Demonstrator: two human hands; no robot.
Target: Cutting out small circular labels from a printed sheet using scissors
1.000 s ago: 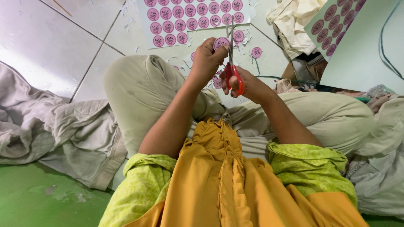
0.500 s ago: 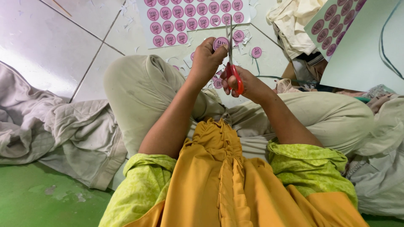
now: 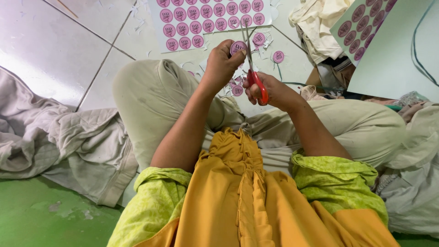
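1. Left hand (image 3: 222,64), upper centre of frame, fingers curled, pinches a round pink sticker (image 3: 238,47) between thumb and fingertips.
2. Right hand (image 3: 270,89), just right of it, is closed through the red handles of the scissors (image 3: 254,68); blades point up the frame and are parted, with the sticker's right edge at them.
3. Sticker is held in the air above the person's crossed legs, just below the sticker sheet (image 3: 208,20) lying on the white tiled floor (image 3: 68,50) at top centre.
4. Loose cut stickers (image 3: 278,56) and white paper scraps lie on the tiles right of the blades; a few more show under the hands.
5. A second sheet of pink stickers (image 3: 361,25) leans at upper right, beside a pale green board (image 3: 393,59).
6. Crumpled grey cloth (image 3: 59,137) lies at left; green floor (image 3: 41,219) at lower left.
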